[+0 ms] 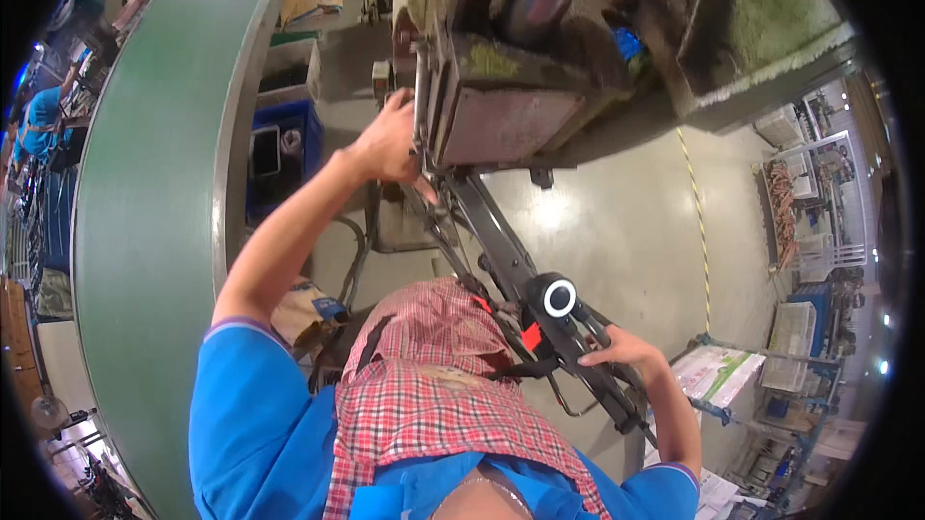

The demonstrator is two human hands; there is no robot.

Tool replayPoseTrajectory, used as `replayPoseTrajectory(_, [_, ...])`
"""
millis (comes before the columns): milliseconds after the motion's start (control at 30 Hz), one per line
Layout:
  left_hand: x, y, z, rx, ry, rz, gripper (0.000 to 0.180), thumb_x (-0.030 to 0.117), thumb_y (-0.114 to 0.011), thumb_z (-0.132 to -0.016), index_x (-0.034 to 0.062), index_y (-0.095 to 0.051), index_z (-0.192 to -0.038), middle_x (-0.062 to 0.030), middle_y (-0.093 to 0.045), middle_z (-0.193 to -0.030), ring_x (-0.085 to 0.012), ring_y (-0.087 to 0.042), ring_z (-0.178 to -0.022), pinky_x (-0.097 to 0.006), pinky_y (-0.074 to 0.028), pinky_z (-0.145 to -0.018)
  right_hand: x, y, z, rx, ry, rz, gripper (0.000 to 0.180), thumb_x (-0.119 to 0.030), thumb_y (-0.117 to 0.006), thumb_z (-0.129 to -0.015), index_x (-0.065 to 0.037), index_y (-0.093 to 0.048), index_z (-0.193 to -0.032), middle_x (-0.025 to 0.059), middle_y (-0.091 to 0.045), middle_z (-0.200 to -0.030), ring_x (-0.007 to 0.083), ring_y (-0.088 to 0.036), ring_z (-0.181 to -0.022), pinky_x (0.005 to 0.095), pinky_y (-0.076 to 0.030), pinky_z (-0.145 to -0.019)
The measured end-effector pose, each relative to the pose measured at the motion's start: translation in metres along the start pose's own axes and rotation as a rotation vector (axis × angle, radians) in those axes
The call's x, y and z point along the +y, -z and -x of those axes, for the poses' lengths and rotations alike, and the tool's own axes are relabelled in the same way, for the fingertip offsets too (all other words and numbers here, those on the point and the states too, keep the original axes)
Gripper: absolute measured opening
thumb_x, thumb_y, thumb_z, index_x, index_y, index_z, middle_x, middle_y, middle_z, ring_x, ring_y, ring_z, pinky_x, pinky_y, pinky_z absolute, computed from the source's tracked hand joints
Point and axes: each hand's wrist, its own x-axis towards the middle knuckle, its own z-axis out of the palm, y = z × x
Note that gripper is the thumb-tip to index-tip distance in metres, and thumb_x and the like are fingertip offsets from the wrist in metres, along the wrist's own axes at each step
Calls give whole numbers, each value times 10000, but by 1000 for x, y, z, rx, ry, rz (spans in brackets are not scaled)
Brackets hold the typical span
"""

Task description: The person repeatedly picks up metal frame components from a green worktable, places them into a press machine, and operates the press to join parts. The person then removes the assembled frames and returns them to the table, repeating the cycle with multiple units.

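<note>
My left hand [390,142] reaches up to the left edge of a worn metal machine block [501,120], fingers curled against its side plate; what the fingers grip is hidden. My right hand [617,346] rests low on a black metal arm [501,245] that runs diagonally from the machine toward me. A round black knob with a white ring [558,296] sits on that arm just left of my right hand. A red checked apron [424,395] over a blue shirt fills the lower middle.
A long green conveyor belt [145,192] curves along the left. A blue crate [279,154] and cardboard boxes stand beside it. Grey floor with a yellow dashed line [701,231] lies right. A wheeled cart with a printed carton [718,371] and racks stand far right.
</note>
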Motion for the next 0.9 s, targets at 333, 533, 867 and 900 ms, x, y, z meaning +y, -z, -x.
replayPoseTrajectory(333, [209, -145, 112, 444, 1298, 1756, 515, 416, -750, -779, 27, -556, -1056, -100, -597, -932, -207, -548, -868, -366, -453, -806, 13, -58, -5, -131, 103, 356, 478, -313, -800, -678, -3, -649, -1010, 30, -583, -692, 111, -525, -652, 301, -434, -618])
replayPoseTrajectory(533, [303, -158, 99, 816, 1513, 2063, 382, 302, -771, -764, 6, -622, -954, -70, -666, -875, -181, -655, -739, -322, -544, -681, 17, -89, -7, -199, 353, 303, 476, -245, -783, -716, 2, -615, -1086, 90, -670, -874, 148, -598, -823, 313, -480, -792])
replayPoseTrajectory(867, [432, 5, 309, 1801, 794, 1576, 155, 194, -660, -812, 85, -583, -735, 1, -575, -688, -92, -572, -596, -238, -427, -499, -80, -255, 97, -337, 978, 860, 591, -294, -741, -689, -36, -533, -1178, 184, -645, -727, 362, -639, -705, 432, -497, -640])
replayPoseTrajectory(900, [452, 21, 337, 1881, 562, 1499, 152, 188, -632, -829, 39, -603, -818, -44, -584, -788, -101, -590, -721, -254, -458, -559, -88, -279, 111, -350, 1097, 949, 626, -279, -736, -684, -36, -506, -1213, 188, -637, -708, 374, -633, -696, 443, -496, -633])
